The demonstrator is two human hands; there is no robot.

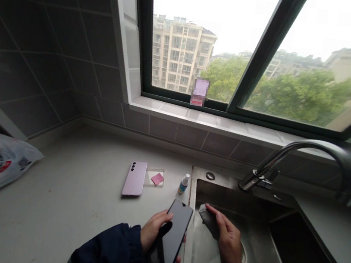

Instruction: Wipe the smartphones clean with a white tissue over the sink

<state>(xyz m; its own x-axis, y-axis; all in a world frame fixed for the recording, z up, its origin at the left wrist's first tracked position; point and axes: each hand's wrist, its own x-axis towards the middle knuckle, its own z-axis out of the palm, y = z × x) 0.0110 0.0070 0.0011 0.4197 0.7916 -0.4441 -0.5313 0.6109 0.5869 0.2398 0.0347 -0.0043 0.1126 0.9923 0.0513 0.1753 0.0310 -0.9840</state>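
Note:
A black smartphone (176, 227) lies tilted in my left hand (155, 229), its dark screen facing up and my thumb over its left edge. Fingertips show along the phone's right side. Over the sink, my right hand (230, 243) pinches a grey cloth (210, 221) that hangs partly folded from the fingers. Beyond the phone stands a small white spray bottle (183, 184) with a blue and yellow label. To its left, a pale pink smartphone (135, 179) rests back up, beside a clear phone case (162, 172) with a pink paper square (157, 178) on it.
The metal sink (192, 256) with its curved faucet (276, 158) takes up the right side. At the far left lies a white plastic bag (25, 156) with red print. Behind the counter (66, 186) is a tiled sill (184, 112) under a window.

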